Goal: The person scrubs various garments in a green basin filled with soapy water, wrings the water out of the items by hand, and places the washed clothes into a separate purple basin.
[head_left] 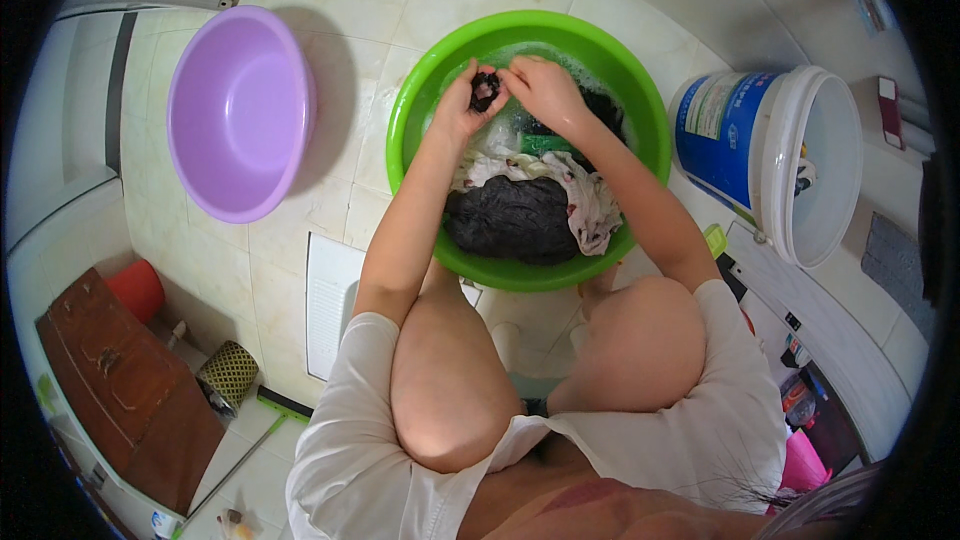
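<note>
Over the far left part of a green basin [405, 125], my left hand [460, 110] is curled around a small bunched black cloth [485, 92]. My right hand [545, 90] comes in from the other side, its fingertips pinched together at the edge of that black cloth. Soapy water with suds fills the basin below. A dark grey wet garment [515, 220] lies bunched in the near part, on a white patterned cloth [595, 210]. Beyond my right wrist is more dark fabric [603, 110], and a green item [545, 144] of unclear kind sits between the cloths.
A purple basin [235, 115] stands on the tiled floor at left. To the right, a white and blue bucket [740, 130] lies tilted toward me. A brown cabinet [125, 380], a red bin [137, 290] and a green-handled squeegee [285, 408] are at lower left. My knees flank the basin's near side.
</note>
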`<act>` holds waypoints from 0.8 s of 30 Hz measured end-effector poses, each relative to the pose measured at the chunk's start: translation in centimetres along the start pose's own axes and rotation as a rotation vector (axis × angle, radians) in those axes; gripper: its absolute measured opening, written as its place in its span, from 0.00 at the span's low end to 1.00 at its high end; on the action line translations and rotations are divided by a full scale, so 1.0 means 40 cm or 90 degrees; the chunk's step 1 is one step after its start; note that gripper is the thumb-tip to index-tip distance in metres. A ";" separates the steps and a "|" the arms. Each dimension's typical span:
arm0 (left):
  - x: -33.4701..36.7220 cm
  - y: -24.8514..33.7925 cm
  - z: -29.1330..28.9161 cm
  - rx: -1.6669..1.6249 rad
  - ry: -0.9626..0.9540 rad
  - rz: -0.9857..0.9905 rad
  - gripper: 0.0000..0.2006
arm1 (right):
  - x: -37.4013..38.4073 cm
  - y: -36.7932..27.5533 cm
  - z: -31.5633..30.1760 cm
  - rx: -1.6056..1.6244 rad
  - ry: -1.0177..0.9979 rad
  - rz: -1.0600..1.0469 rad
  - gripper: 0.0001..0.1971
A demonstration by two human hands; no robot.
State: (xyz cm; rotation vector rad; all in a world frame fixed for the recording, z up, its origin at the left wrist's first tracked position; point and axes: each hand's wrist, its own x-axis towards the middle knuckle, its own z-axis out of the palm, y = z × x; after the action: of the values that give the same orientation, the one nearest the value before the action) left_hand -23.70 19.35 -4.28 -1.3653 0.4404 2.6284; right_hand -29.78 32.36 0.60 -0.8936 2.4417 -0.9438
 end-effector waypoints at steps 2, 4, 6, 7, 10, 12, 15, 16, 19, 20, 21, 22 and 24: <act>0.010 0.025 -0.049 0.010 -0.053 -0.003 0.18 | -0.020 0.036 0.016 -0.062 -0.149 0.018 0.12; -0.007 0.011 -0.026 0.045 -0.021 0.023 0.21 | -0.054 0.092 0.054 -0.171 -0.352 0.033 0.13; -0.017 -0.009 -0.003 0.052 0.008 0.031 0.21 | -0.086 0.124 0.083 -0.232 -0.404 0.022 0.11; -0.026 -0.012 0.001 0.059 0.043 0.045 0.22 | -0.093 0.122 0.092 -0.231 -0.405 0.019 0.11; -0.044 -0.028 0.017 0.107 0.016 0.134 0.21 | -0.116 0.120 0.117 -0.302 -0.331 0.001 0.08; -0.048 -0.049 0.023 0.123 0.020 0.163 0.21 | -0.130 0.118 0.130 -0.309 -0.221 -0.013 0.07; -0.051 -0.078 0.026 0.135 0.035 0.195 0.21 | -0.124 0.124 0.126 -0.212 -0.285 0.036 0.06; -0.053 -0.082 0.025 0.132 0.047 0.197 0.21 | -0.120 0.127 0.119 -0.211 -0.285 0.032 0.06; -0.076 -0.065 0.021 0.176 0.028 0.259 0.21 | -0.105 0.115 0.067 -0.157 -0.316 -0.020 0.05; -0.086 -0.042 0.024 0.175 0.034 0.265 0.21 | -0.101 0.100 0.042 -0.099 -0.298 -0.026 0.06; -0.107 -0.005 0.054 0.292 0.035 0.386 0.20 | -0.100 0.087 0.005 -0.044 -0.275 -0.027 0.08; -0.124 0.039 0.060 0.411 0.044 0.512 0.19 | -0.097 0.080 -0.019 -0.012 -0.238 -0.030 0.08; -0.131 0.180 0.026 0.585 0.179 0.730 0.13 | -0.083 0.022 -0.080 0.048 -0.222 0.053 0.08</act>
State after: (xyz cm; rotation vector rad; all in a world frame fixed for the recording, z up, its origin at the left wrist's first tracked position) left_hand -23.37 12.88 1.93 -1.2539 2.6695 2.0799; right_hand -29.45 36.59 2.62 -0.8433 2.1173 -0.7720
